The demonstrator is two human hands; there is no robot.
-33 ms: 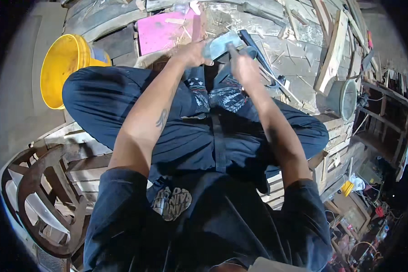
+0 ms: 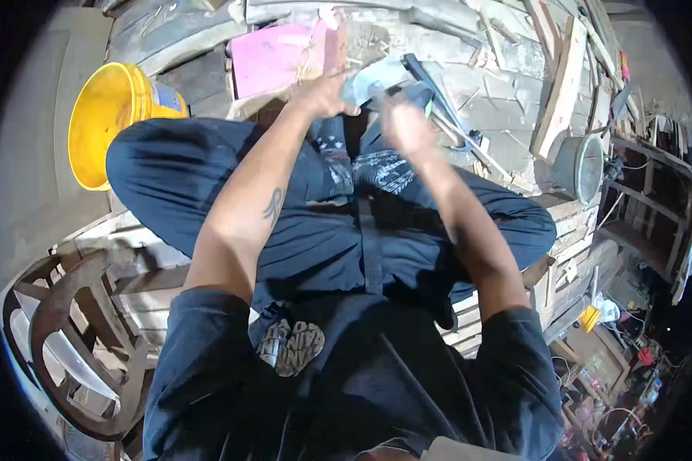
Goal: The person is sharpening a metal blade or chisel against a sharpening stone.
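My left hand [image 2: 323, 96] grips the left end of a pale blue flat piece [image 2: 380, 77] above my crossed feet [image 2: 369, 169] in patterned socks. My right hand [image 2: 407, 123] is motion-blurred at the piece's lower edge; whether it holds a small tool is unclear. Just behind and right of the piece lie a dark long bar [image 2: 427, 77] and thin wooden sticks.
A yellow bucket [image 2: 92, 123] stands by my left knee, a grey bucket [image 2: 577, 169] at the right. A pink board [image 2: 269, 58] lies ahead. Wooden planks [image 2: 553, 92] lie at right, a curved wooden frame [image 2: 61, 330] lower left, cluttered shelving [image 2: 646, 200] far right.
My right hand has moved slightly down and left and is more blurred. My left hand and the pale blue piece are nearly where they were.
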